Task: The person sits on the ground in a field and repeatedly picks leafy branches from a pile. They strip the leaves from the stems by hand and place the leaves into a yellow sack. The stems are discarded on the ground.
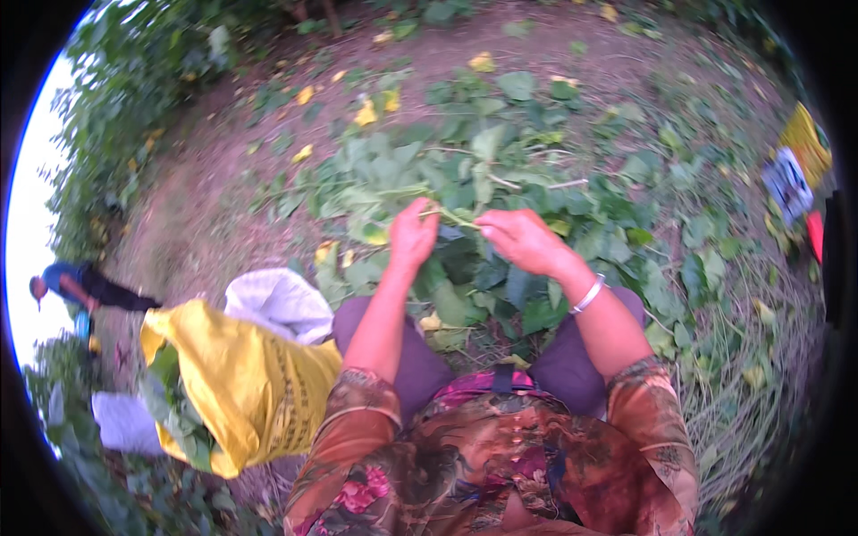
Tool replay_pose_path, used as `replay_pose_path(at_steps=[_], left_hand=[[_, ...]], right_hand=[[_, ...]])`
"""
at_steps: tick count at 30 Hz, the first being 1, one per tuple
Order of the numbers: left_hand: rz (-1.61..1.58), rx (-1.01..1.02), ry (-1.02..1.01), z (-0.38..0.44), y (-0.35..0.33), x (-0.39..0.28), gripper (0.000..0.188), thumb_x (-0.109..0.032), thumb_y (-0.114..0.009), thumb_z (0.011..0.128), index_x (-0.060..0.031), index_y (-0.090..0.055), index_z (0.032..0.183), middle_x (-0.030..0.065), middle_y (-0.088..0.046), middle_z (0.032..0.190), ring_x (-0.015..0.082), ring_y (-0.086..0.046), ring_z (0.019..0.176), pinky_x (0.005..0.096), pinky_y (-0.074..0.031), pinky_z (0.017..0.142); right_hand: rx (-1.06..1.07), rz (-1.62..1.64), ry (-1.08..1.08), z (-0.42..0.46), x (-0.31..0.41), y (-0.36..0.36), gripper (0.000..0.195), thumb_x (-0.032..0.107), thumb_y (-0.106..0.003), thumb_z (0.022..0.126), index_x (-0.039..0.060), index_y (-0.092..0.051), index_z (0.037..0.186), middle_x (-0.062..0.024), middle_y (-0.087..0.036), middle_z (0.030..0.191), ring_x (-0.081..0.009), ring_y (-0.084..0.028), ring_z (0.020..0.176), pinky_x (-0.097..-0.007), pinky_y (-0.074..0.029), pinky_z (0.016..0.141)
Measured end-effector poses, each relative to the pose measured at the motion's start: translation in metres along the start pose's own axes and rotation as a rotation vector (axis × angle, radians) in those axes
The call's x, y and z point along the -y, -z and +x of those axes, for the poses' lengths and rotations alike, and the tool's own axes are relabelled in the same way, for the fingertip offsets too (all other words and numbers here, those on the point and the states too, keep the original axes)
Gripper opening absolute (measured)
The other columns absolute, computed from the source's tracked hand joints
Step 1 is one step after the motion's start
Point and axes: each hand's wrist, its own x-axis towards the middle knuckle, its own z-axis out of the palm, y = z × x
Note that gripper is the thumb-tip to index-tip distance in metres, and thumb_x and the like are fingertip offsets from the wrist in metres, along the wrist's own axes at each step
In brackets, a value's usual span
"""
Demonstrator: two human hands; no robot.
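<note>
Between my two hands, a thin green plant stem (457,218) runs over a spread of cut leafy vines (469,147). My left hand (414,231) pinches the stem's left part near fingertips and thumb. My right hand (519,240), with a silver bangle (589,293) on its wrist, holds the stem's right end. Broad green leaves (462,301) lie below both hands, between my knees. Some leaves at the left fingertips blur together, so I cannot tell which belong to this stem.
At my left stands a yellow woven sack (248,388) with leaves in its mouth, beside a white sack (278,305). Stripped stems (751,375) lie in a heap at the right. A person (94,285) stands bent over at the far left. A yellow bag (804,144) lies far right.
</note>
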Motion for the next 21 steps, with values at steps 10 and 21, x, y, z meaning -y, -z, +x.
replay_pose_path(at_steps=[10,21], left_hand=[[-0.023,-0.249,0.208,-0.033,0.045,-0.014,0.017,-0.021,-0.057,0.078,-0.0082,-0.061,0.088,0.0169,-0.061,0.074,0.0355,-0.060,0.072,0.0421,-0.046,0.065],[0.310,-0.538,0.402,-0.007,0.123,0.016,0.020,-0.022,-0.055,0.078,-0.0070,-0.064,0.087,0.0212,-0.064,0.081,0.0405,-0.061,0.080,0.0474,-0.048,0.072]], right_hand=[[0.211,0.233,-0.066,0.006,0.030,-0.027,0.020,0.013,-0.051,0.092,-0.0003,-0.061,0.104,0.0027,-0.049,0.064,-0.0055,-0.044,0.054,-0.0227,-0.037,0.050],[0.383,0.346,-0.029,0.006,0.052,-0.018,0.021,0.013,-0.051,0.092,-0.0008,-0.063,0.101,0.0034,-0.049,0.066,-0.0044,-0.043,0.055,-0.0217,-0.035,0.050]])
